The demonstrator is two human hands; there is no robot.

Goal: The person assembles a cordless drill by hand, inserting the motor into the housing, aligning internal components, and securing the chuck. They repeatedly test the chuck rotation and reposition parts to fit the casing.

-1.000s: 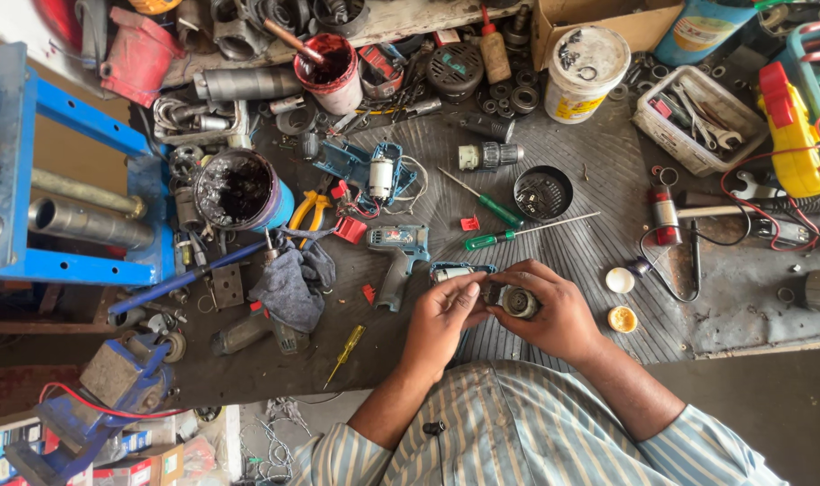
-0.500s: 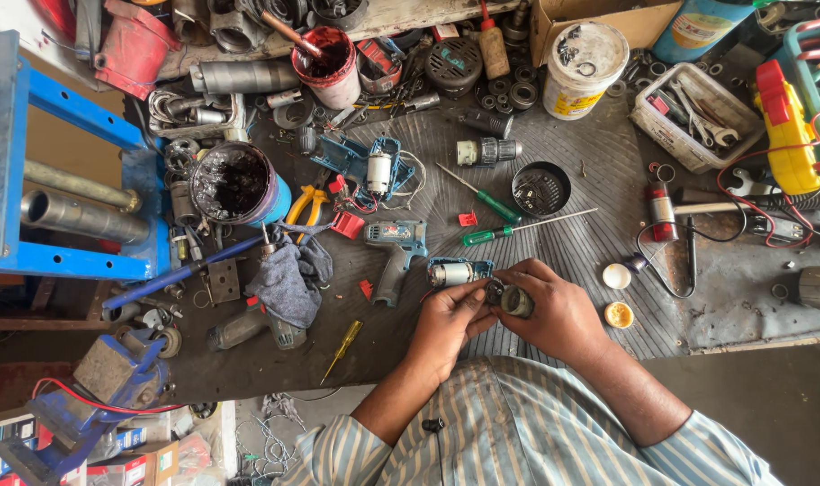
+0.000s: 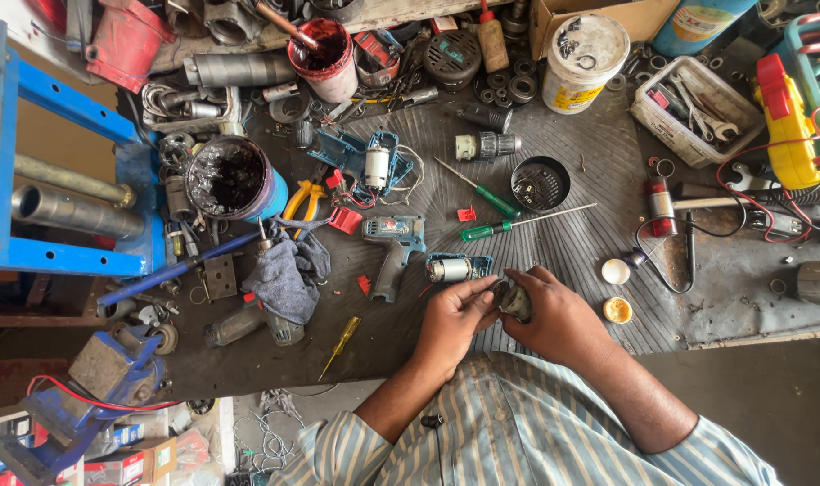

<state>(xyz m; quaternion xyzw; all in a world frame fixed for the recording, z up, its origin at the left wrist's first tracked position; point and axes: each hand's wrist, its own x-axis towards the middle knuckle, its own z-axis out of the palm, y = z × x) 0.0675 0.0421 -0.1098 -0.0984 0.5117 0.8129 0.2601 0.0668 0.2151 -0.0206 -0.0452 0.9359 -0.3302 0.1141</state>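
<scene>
- The left hand point(image 3: 453, 317) and the right hand point(image 3: 554, 313) meet at the near edge of the dark ribbed rubber bench mat point(image 3: 572, 234), both closed around one small round grey metal part point(image 3: 516, 301).
- The fingers of the right hand curl over the top of the part; the left thumb and fingertips pinch its left side. Most of the part is covered, so its exact shape is hard to make out.
- Just beyond the left hand on the mat lies a small cylindrical motor in a teal half-shell point(image 3: 455, 267), close to the fingertips but apart from them.
- Left of that shell on the mat stands a teal and grey cordless drill body point(image 3: 394, 245), grip pointing toward the person.
- Two green-handled screwdrivers point(image 3: 487, 216) lie crossed farther up the mat, beside a black round perforated cap point(image 3: 538, 184).
- Right of the right hand, at the mat edge, sit a white round lid point(image 3: 615, 271) and a yellow round lid point(image 3: 617, 310).
- The striped shirt point(image 3: 518, 423) hides the bench edge below the hands; both forearms are cut off by the sleeves.
</scene>
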